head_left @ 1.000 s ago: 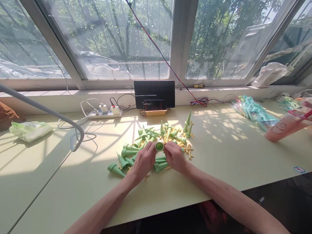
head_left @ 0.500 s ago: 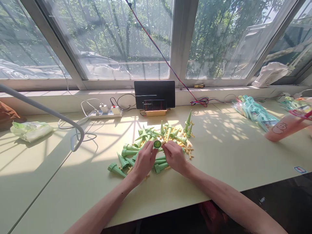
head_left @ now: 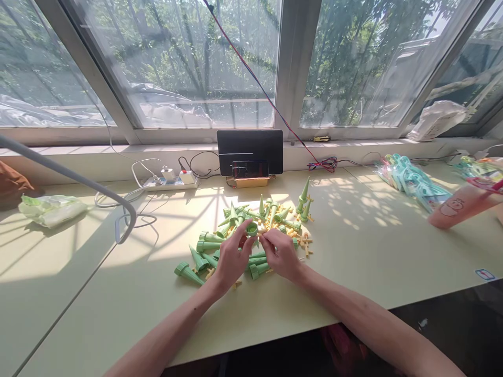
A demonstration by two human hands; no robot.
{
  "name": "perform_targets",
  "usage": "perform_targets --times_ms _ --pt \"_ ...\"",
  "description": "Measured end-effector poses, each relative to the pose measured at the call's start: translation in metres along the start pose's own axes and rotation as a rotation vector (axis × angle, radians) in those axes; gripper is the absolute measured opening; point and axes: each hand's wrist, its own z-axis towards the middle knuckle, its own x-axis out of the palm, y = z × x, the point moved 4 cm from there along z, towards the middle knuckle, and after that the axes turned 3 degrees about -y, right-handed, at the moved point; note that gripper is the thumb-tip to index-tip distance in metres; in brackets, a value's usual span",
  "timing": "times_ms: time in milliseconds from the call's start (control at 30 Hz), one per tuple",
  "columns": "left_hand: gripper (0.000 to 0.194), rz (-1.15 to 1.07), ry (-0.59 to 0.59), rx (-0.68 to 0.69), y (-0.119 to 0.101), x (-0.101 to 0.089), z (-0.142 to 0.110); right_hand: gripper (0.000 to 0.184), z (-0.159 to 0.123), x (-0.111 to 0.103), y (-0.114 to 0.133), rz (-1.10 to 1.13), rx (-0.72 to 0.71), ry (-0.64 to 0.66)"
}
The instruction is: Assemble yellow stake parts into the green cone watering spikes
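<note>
Green cone (head_left: pixel 252 229) in left hand (head_left: pixel 231 259), its body mostly hidden

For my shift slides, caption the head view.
Left hand holds green cone; right hand beside it, other cones around.

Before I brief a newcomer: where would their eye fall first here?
Probably the jumble of green cones and yellow pieces in the centre. Over it, the left hand holds a green piece, round opening toward the camera, the right hand close beside. Behind, a black screen stands before the window.
</note>
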Motion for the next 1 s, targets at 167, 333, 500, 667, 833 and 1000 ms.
perform_targets --times_ms 167,333,500,667,833,1000 --pt "0.034 -0.094 0.027 -0.063 0.002 0.001 0.000 0.033 -0.002 0.003 -0.002 -0.017 0.018 0.031" --pt "0.033 -0.245 0.055 -0.202 0.006 0.004 -0.002 0.033 -0.002 0.003 -0.002 -0.037 0.023 0.047" --pt "0.037 -0.551 0.091 -0.388 0.000 0.007 0.001 0.033 -0.003 0.003 -0.004 -0.098 -0.004 0.059" --pt "0.049 -0.739 0.150 -0.603 -0.004 0.008 0.004 0.031 -0.005 0.003 -0.007 -0.167 -0.039 0.066" --pt "0.044 -0.881 0.194 -0.775 0.002 0.012 0.003 0.029 -0.005 0.004 -0.010 -0.202 -0.060 0.074" --pt "0.045 -0.862 0.202 -0.717 0.002 0.013 0.004 0.030 -0.005 0.005 -0.012 -0.223 -0.047 0.069"
